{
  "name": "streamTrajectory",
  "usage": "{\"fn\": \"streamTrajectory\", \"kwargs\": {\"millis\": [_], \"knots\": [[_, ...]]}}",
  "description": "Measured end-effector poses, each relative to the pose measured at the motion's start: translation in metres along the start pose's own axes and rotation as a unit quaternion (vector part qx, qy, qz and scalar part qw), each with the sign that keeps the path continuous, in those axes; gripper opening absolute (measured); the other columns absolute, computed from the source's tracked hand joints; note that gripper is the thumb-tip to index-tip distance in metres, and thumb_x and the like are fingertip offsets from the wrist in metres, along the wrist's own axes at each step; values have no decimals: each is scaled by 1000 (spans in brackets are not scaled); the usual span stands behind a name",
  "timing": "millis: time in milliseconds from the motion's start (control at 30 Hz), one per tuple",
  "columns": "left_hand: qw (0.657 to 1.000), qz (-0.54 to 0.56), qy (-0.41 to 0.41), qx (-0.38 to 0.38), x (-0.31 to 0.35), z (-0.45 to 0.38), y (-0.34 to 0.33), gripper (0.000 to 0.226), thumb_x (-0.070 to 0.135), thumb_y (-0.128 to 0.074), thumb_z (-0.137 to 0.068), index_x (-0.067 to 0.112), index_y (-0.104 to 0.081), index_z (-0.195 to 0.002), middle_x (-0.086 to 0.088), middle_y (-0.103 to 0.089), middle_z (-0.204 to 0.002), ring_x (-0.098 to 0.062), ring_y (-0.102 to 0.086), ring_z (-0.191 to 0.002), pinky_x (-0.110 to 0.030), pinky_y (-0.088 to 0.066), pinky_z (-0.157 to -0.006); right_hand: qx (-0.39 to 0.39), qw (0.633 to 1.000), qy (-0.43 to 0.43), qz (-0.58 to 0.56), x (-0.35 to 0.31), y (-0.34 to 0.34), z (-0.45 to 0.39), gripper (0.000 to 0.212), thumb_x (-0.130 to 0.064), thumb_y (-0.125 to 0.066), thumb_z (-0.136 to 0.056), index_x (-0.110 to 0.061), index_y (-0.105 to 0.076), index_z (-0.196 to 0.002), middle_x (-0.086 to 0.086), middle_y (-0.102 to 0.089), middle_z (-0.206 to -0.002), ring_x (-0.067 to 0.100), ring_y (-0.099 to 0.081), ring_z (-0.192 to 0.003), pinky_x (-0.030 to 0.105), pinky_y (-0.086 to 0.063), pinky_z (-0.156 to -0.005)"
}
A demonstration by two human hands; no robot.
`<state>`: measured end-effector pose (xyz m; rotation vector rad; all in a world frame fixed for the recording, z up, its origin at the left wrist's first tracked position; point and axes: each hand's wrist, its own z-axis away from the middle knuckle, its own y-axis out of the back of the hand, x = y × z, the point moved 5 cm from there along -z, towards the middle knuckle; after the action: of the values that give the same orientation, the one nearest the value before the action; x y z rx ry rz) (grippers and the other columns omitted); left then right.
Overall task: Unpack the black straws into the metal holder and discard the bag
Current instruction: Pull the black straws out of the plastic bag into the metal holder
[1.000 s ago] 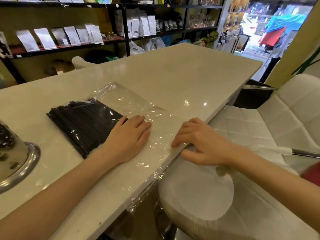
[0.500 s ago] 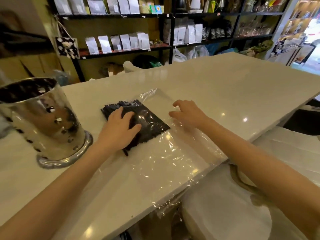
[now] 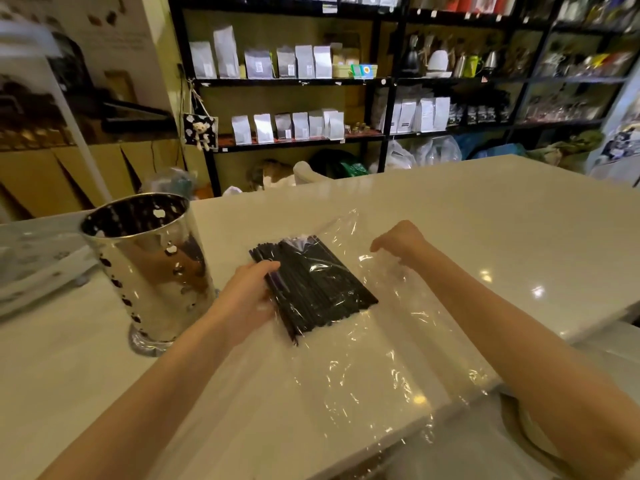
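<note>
No legible text: labels on the shelf pouches (image 3: 259,63) too blurred.

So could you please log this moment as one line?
left hand: on black straws | right hand: pinching clear bag | metal holder: upright, empty

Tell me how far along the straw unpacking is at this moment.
Done: nothing visibly finished. In hand: the left hand grips the black straws, which lie in the clear bag on the counter, while the right hand touches the plastic. Left: pulling the straws out, standing them in the metal holder, discarding the bag.
</note>
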<state>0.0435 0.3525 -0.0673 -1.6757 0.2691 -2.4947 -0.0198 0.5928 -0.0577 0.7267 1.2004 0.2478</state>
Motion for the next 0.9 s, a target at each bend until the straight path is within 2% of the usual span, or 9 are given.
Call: {"fn": "streamTrajectory", "kwargs": {"millis": [67,167,267,400,467,567,700,800,900], "knots": [[998,52,20,0,3,6,-3,23,8,-43,-91,11,-43,-68,-9,-59,-48,-20,-52,-71,-36,-46,-75,-13,1000,24,-6,-20,4,3,23,-13,-69,-77,2,-58,-90,13,-56,-81,23,-53,-69,28,-41,-55],[990,134,46,-5,4,3,-4,16,8,-46,-87,11,-43,-71,-12,-56,-73,-21,-53,-73,-38,-48,-79,-55,996,68,12,-57,8,13,19,-10,-62,-81,4,-58,-94,15,-59,-80,16,-45,-53,24,-36,-48],[979,190,73,4,-2,-5,-6,14,9,-46,-85,8,-43,-71,-13,-52,-80,-23,-53,-74,-42,-45,-88,-65,989,128,36,-102,17,27,23,-10,-63,-81,2,-55,-99,12,-57,-85,15,-45,-60,23,-38,-51],[962,262,83,6,-3,-13,-19,19,15,-43,-86,5,-44,-70,-14,-50,-74,-26,-52,-68,-43,-45,-68,-59,983,173,33,-155,32,49,20,-23,-66,-80,-8,-52,-75,5,-50,-72,13,-43,-61,21,-37,-52],[953,288,91,5,-3,-18,-23,21,20,-44,-86,4,-44,-73,-15,-51,-79,-29,-52,-71,-44,-45,-70,-51,981,188,25,-173,34,54,20,-21,-66,-80,-8,-51,-74,3,-49,-69,12,-44,-61,20,-36,-50],[938,328,107,-36,-6,-26,-32,27,26,-48,-81,-1,-49,-87,-17,-55,-98,-33,-54,-95,-48,-43,-96,-34,970,217,103,-190,29,58,17,-19,-64,-80,-6,-56,-73,11,-59,-80,15,-49,-60,20,-39,-50],[926,348,121,-83,-8,-32,-37,58,25,-56,-74,-5,-42,-122,-18,-54,-124,-35,-54,-114,-45,-43,-97,-6,957,264,121,-215,43,62,21,-12,-64,-77,6,-68,-88,22,-69,-102,17,-49,-58,20,-39,-49],[920,344,126,-139,-6,-31,-44,60,31,-56,-75,-4,-49,-122,-22,-56,-126,-38,-54,-113,-45,-47,-84,6,940,292,177,-225,47,66,14,-11,-62,-77,1,-66,-70,16,-68,-75,16,-50,-53,19,-40,-47],[924,339,115,-138,-5,-32,-46,59,36,-57,-75,-3,-53,-119,-21,-59,-121,-36,-57,-108,-42,-50,-80,31,932,311,185,-228,46,62,17,-15,-62,-77,0,-65,-69,10,-53,-57,18,-47,-49,24,-43,-52]]}}
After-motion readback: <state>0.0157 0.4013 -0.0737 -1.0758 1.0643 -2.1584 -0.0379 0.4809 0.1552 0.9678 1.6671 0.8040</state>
